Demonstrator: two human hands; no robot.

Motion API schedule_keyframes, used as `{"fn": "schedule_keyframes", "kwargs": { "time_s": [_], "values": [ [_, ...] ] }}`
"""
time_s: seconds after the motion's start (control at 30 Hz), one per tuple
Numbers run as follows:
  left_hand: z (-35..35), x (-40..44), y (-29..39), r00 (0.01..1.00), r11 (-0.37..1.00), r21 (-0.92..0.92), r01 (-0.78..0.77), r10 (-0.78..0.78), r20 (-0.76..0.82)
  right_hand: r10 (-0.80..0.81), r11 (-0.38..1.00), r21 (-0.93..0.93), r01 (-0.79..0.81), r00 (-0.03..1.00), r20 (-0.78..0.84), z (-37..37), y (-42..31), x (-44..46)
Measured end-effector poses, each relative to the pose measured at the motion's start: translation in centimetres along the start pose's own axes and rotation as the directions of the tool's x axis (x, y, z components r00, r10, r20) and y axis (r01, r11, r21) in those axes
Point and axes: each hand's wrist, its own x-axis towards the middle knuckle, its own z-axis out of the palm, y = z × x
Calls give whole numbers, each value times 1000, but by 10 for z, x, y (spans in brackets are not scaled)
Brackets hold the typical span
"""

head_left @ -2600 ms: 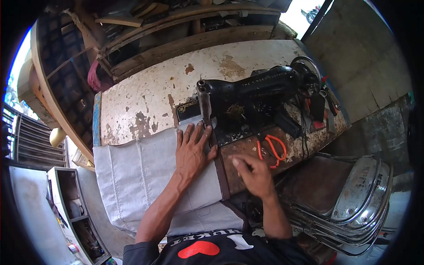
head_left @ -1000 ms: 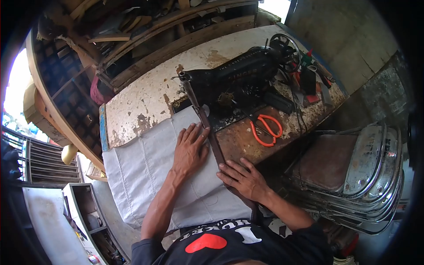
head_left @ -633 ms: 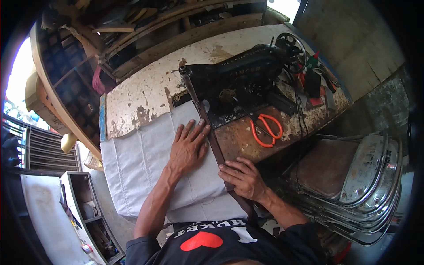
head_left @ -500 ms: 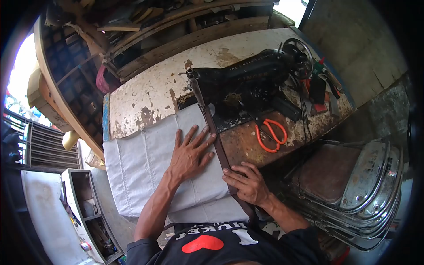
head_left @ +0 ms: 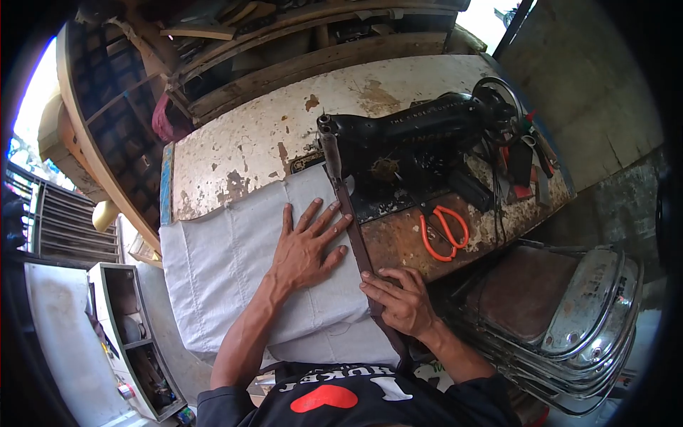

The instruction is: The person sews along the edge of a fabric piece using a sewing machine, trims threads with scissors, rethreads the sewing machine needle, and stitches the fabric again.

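Observation:
My left hand [head_left: 306,245] lies flat with fingers spread on light grey cloth [head_left: 213,270], just left of its dark brown edge strip [head_left: 356,245]. The fingers of my right hand [head_left: 400,299] are closed on that brown strip, nearer my body. The cloth's upper end reaches under the presser area of a black sewing machine [head_left: 405,135]; the needle itself is too small to make out. Orange-handled scissors [head_left: 445,233] lie on the brown tabletop right of the strip. The front part of the cloth hangs towards my lap.
The worn white table [head_left: 242,153] extends behind the machine. Small tools [head_left: 523,164] and cables lie near its right end. Stacked metal-framed chairs [head_left: 569,306] stand at the right. Wooden shelving [head_left: 320,53] is at the back, and a white cabinet [head_left: 117,320] at the lower left.
My right hand has come from above the brown tabletop down onto the brown strip. My left hand has slid back a little from the machine, its fingers spread wider. The camera view has shifted.

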Motion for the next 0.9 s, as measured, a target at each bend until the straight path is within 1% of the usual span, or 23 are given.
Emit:
{"fn": "schedule_keyframes", "kwargs": {
  "time_s": [0.1,0.5,0.57,0.67,0.73,0.8,0.87,0.9],
  "values": [
    [0,5,-4,1000,1000,-4,2,-2,-5,36,999,6,-36,999,31,-5,-1,9],
    [-4,23,-27,999,1000,0,-21,21,-50,32,999,-3,-32,998,53,-4,15,38],
    [-5,25,-34,996,998,-3,-66,66,-60,37,999,3,-37,997,60,-5,15,43],
    [-8,28,-42,994,995,-8,-100,99,-43,42,999,5,-42,996,77,-6,17,51],
    [-8,33,-49,991,993,-22,-116,115,-65,40,999,3,-41,995,89,-6,19,57],
    [-6,35,-55,988,990,-40,-133,129,-82,43,999,19,-44,998,53,-4,21,62],
    [-6,40,-61,981,982,-57,-179,173,-92,41,999,18,-42,998,53,-1,23,65],
    [-6,43,-65,981,983,-58,-175,168,-100,43,999,19,-44,998,46,0,25,68]
  ]
}}
